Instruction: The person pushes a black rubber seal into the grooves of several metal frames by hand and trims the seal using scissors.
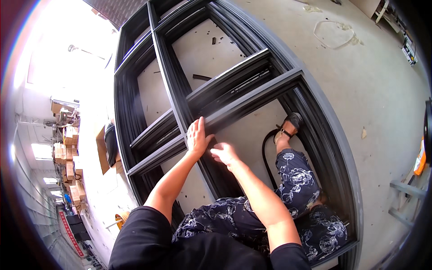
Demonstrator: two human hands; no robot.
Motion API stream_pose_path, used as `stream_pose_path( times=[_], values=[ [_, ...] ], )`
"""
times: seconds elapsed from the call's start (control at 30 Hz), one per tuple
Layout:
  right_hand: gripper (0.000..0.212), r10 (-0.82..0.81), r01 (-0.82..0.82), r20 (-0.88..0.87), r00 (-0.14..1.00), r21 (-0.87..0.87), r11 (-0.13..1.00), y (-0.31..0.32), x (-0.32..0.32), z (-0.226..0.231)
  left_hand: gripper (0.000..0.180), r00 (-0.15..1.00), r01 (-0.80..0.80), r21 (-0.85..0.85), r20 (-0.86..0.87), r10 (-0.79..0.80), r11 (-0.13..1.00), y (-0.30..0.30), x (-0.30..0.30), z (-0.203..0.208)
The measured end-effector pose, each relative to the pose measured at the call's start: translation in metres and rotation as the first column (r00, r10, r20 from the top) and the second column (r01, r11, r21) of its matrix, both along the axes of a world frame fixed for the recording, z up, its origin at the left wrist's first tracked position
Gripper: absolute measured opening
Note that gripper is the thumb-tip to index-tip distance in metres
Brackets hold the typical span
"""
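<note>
A large dark grey metal window frame [288, 74], split into several openings by crossbars, lies flat in front of me. My left hand [197, 138] rests with fingers stretched out on the joint where the long middle bar [163, 81] meets a crossbar [252, 100]. Close beside it, over the middle bar, is my right hand [225, 155]. Its fingers are bent and slightly blurred, and whether anything is between them cannot be made out. A thin black strip [265, 155] curves through the opening near my foot.
My leg in patterned trousers [297, 173] and sandalled foot [290, 126] are inside the near right opening. Black scraps [201, 77] lie on the floor. Cardboard boxes [69, 150] are stacked at the left. A metal stand [407, 191] and an orange object [420, 159] are at the right.
</note>
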State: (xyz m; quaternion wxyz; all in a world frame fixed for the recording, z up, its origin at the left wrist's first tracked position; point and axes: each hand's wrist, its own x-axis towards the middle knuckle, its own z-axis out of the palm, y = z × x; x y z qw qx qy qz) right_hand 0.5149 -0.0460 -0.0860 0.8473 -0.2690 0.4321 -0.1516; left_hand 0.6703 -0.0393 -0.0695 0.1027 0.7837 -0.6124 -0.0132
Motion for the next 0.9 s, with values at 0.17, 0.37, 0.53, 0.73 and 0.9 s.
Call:
stream_pose_path(
  times=[0.17, 0.37, 0.53, 0.73, 0.9],
  values=[
    [0.029, -0.044, 0.044, -0.016, 0.999, 0.000, 0.999, -0.017, -0.027, 0.010, 0.094, 0.996, -0.074, -0.030, 0.052, 0.076, 0.997, 0.039, 0.003, 0.012],
    [0.013, -0.269, 0.272, -0.040, 0.962, 0.091, 0.958, -0.034, -0.052, 0.011, 0.078, 0.992, -0.112, 0.011, 0.058, 0.111, 0.994, 0.066, 0.020, 0.012],
    [0.013, -0.315, 0.317, -0.042, 0.948, 0.101, 0.943, -0.037, -0.057, 0.020, 0.039, 0.993, -0.055, -0.045, 0.103, 0.060, 0.997, 0.057, 0.000, 0.018],
    [0.014, -0.337, 0.336, 0.022, 0.941, 0.045, 0.941, -0.037, -0.068, 0.054, 0.012, 0.979, -0.039, -0.004, 0.202, 0.039, 0.999, 0.033, 0.020, -0.003],
    [0.019, -0.392, 0.402, 0.144, 0.909, -0.048, 0.914, -0.023, -0.112, 0.099, 0.009, 0.987, 0.073, -0.012, 0.144, -0.070, 0.997, 0.029, 0.044, 0.000]
  ],
)
